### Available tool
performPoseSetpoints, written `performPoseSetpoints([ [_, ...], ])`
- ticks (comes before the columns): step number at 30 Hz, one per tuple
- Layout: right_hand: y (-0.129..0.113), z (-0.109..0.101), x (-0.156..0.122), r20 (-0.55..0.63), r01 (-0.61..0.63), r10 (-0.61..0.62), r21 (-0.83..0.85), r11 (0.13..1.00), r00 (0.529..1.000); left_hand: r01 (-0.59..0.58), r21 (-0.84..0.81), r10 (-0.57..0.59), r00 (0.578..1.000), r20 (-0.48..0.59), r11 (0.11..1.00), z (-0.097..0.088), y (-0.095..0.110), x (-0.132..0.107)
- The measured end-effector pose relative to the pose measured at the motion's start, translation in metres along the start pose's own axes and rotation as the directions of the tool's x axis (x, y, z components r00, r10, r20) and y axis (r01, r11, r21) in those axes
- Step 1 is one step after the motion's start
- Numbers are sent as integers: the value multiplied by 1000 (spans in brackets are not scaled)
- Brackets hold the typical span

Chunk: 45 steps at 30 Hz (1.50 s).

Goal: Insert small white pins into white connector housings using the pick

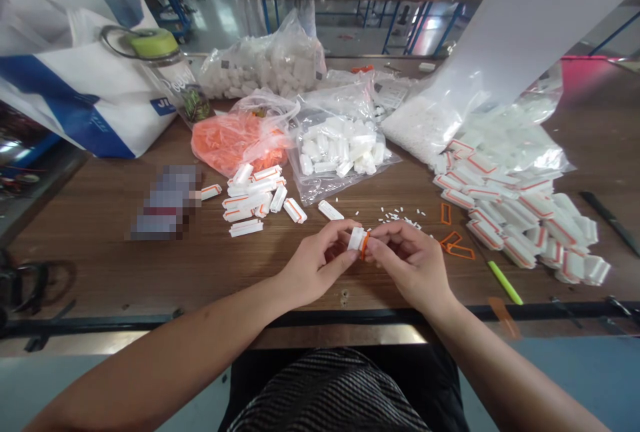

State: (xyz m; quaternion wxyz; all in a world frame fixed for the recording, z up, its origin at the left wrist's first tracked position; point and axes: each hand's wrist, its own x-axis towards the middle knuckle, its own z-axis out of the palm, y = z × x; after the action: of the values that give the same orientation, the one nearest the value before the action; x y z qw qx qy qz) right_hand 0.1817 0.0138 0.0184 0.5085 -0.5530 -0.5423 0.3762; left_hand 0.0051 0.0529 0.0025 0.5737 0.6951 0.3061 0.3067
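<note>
Near the table's front edge, my left hand point(320, 260) pinches a small white plastic part point(355, 239) between thumb and fingers. My right hand point(413, 264) has its thumb and fingers closed on an orange rectangular frame point(365, 246), which touches the right end of the white part. How far the frame sits around the part I cannot tell, as fingers cover some of it. Tiny white pegs point(397, 217) lie scattered just beyond my right hand. Beside it are loose orange frames point(457, 249).
White parts with orange edging form a left pile point(253, 195) and a larger right pile point(520, 212). Behind are bags of orange pieces point(240, 139), white parts point(343, 145) and white pellets point(425, 119). A green-handled tool point(505, 283), bottle point(183, 79) and shopping bag point(95, 85) also stand or lie around.
</note>
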Motion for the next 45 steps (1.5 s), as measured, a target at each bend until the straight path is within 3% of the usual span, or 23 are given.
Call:
performPoseSetpoints([
  [11, 5, 0, -1, 20, -14, 15, -51, 999, 1000, -9, 99, 11, 1000, -18, 995, 0, -2, -1],
  [19, 6, -1, 2, 57, -6, 8, -39, 999, 998, 97, -156, -96, 995, 14, 983, 0, -1, 2],
  [33, 0, -1, 6, 123, -29, 16, 103, 994, 992, 166, -209, -156, 986, 64, 964, -2, 3, 3],
  [40, 3, -3, 7, 109, -40, 37, 32, 999, 993, 41, -56, -37, 998, 59, 998, -1, 5, 2],
  [45, 6, 1, 5, 116, -35, 31, 33, 999, 993, 56, -59, -54, 997, 47, 997, -1, 3, 1],
])
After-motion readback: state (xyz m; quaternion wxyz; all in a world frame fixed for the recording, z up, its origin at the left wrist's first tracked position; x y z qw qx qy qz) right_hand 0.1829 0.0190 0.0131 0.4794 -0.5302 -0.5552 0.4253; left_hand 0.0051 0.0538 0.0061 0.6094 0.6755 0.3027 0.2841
